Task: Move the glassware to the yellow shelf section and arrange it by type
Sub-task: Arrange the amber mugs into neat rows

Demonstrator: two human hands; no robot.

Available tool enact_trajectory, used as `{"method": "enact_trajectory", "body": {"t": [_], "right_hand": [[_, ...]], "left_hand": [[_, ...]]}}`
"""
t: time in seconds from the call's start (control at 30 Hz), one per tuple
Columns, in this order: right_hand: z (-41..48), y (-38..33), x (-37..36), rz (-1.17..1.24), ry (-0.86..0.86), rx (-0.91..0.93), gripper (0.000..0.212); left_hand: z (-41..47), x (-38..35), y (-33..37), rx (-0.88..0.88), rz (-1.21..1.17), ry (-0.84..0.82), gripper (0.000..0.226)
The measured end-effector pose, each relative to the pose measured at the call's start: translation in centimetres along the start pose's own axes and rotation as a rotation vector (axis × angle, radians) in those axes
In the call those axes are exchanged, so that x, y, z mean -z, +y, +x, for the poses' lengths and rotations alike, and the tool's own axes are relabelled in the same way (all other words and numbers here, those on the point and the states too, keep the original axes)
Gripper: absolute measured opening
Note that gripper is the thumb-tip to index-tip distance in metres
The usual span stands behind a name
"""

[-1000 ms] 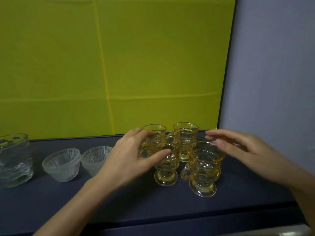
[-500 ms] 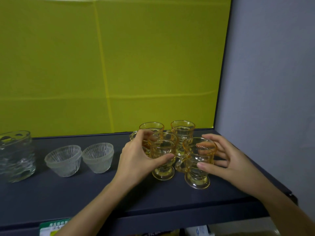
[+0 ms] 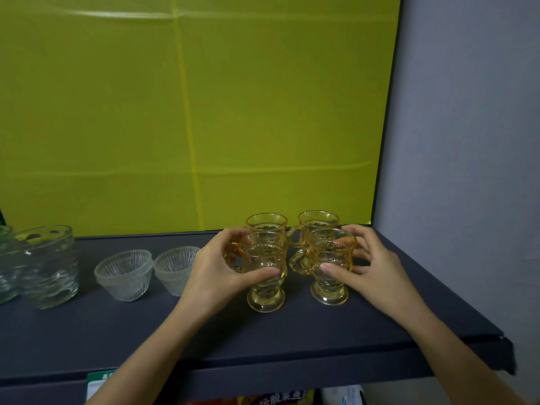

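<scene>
Left hand (image 3: 217,268) wraps front-left amber mug (image 3: 266,271); right hand (image 3: 371,268) wraps front-right amber mug (image 3: 331,266). Mugs upright, side by side at frame centre, handles pointing left.

Both hands (image 3: 216,270) (image 3: 377,273) clasp front amber mugs (image 3: 266,270) (image 3: 330,267) on shelf (image 3: 292,331).

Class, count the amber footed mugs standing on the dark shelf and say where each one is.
4, in a two-by-two cluster: front-left mug in the left hand, front-right mug in the right hand, back-left mug and back-right mug behind them. None seems hidden.
</scene>
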State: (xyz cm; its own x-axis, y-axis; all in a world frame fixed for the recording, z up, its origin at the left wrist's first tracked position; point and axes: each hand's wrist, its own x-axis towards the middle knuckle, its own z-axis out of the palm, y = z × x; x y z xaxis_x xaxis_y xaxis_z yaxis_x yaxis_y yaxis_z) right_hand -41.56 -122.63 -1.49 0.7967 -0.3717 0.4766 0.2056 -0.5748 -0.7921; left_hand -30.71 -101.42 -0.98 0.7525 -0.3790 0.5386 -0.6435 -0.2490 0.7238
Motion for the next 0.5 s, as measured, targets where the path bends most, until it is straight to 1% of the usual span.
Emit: {"method": "enact_trajectory", "body": {"t": [0.23,0.37,0.43,0.5], "right_hand": [[0.36,0.47,-0.61,-0.024,0.047,0.001,0.073],[0.29,0.63,-0.62,-0.028,0.039,0.005,0.076],[0.19,0.49,-0.58,-0.036,0.006,0.001,0.083],[0.1,0.04,0.0,-0.059,-0.037,-0.014,0.097]], "left_hand": [[0.33,-0.28,0.18,-0.032,0.01,-0.005,0.078],[0.1,-0.27,0.27,-0.055,0.038,0.003,0.079],[0.02,-0.4,0.32,-0.058,0.056,-0.017,0.086],[-0.15,-0.04,0.37,-0.043,0.057,-0.042,0.091]]}}
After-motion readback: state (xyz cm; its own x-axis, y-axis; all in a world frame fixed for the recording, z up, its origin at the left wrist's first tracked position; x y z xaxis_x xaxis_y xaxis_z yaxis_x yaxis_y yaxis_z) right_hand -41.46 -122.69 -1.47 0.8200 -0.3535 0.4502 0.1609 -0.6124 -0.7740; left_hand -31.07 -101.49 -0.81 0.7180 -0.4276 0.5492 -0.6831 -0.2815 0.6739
